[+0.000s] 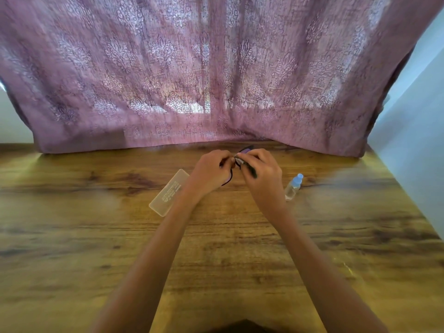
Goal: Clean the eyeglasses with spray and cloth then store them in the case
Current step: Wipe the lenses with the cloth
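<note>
Dark-framed eyeglasses (246,150) are held above the far middle of the wooden table (96,236), mostly hidden between my two hands. My left hand (210,173) grips the frame from the left; one dark temple arm curves down beside its palm. My right hand (262,174) pinches the frame from the right with a small pale cloth (239,161) pressed against a lens. A translucent rectangular case (168,192) lies closed on the table just left of my left wrist. A small clear spray bottle (293,187) with a blue cap lies on its side to the right of my right hand.
A mauve patterned curtain (216,80) hangs along the table's far edge and brushes it. A pale wall (413,140) borders the right side. Bare wood stretches across the near half of the table around my forearms.
</note>
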`<state>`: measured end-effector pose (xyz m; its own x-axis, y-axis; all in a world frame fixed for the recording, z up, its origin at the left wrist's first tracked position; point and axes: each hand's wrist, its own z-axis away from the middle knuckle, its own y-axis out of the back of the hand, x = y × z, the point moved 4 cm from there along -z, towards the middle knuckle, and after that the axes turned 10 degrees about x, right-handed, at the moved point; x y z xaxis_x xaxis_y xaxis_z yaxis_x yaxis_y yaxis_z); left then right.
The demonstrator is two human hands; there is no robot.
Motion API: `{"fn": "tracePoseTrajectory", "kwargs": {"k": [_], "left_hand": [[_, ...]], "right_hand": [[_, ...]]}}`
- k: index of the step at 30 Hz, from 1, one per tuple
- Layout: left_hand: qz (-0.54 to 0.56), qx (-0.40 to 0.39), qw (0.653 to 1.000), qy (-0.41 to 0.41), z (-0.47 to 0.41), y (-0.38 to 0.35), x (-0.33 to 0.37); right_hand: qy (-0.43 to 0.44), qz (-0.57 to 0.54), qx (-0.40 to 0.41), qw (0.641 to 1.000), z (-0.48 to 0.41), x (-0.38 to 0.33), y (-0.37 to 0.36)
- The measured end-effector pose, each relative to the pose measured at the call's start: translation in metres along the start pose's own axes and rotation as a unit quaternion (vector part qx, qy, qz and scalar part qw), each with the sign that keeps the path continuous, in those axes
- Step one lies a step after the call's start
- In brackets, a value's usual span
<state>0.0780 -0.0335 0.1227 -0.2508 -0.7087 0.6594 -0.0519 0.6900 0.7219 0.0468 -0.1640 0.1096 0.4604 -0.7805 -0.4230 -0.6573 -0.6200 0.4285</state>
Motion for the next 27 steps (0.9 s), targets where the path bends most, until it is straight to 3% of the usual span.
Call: {"fn": "tracePoseTrajectory", "kwargs": {"k": [11, 18, 27], "left_hand": [[0.032, 0.03, 0.999, 0.025, -0.001, 0.003, -0.006], [0.033, 0.034, 0.998, 0.033, -0.003, 0.008, -0.007], [0.059, 0.028, 0.997, 0.046, 0.0, 0.008, -0.005]], "right_hand": [[-0.066, 0.023, 0.021, 0.997, 0.002, 0.015, 0.007], [-0.001, -0.003, 0.006, 1.0, 0.018, -0.002, -0.001], [-0.038, 0.017, 0.028, 0.999, 0.006, 0.014, 0.005]]}}
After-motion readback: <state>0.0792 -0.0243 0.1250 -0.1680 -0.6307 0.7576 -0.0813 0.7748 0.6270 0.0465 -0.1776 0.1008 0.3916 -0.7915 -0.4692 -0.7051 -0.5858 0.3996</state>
